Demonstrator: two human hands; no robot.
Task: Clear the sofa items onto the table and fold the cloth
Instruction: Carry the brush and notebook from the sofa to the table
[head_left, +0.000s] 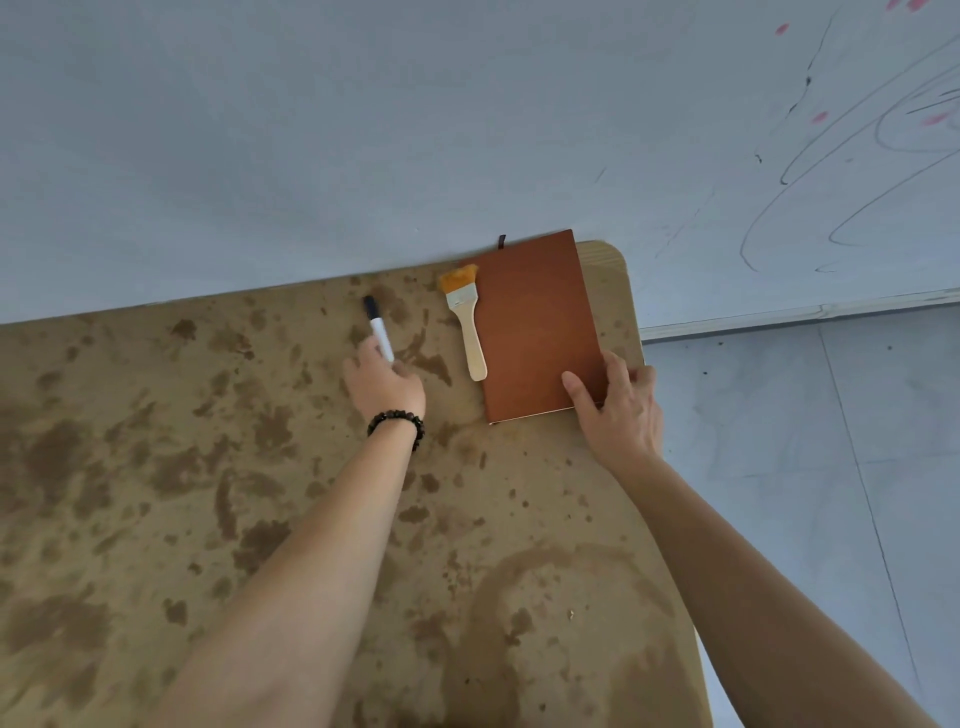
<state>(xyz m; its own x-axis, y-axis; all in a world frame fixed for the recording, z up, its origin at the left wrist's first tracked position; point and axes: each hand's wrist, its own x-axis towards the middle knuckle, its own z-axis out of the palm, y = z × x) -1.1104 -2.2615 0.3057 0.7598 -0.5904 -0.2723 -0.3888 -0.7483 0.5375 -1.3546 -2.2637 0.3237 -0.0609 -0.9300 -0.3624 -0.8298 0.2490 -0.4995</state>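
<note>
A brown notebook (535, 322) lies flat at the far right corner of the stained tan table (208, 467). My right hand (618, 405) grips its near right corner, thumb on the cover. A small paintbrush (467, 327) with a pale wooden handle and orange bristles lies just left of the notebook. My left hand (384, 382), with a dark bead bracelet at the wrist, holds the lower end of a white marker with a black cap (378, 327), which points away from me and rests on the table. No sofa or cloth is in view.
A pale wall (363, 130) runs along the table's far edge, with scribbles and pink marks at the right. Grey floor tiles (805, 441) lie beyond the table's right edge.
</note>
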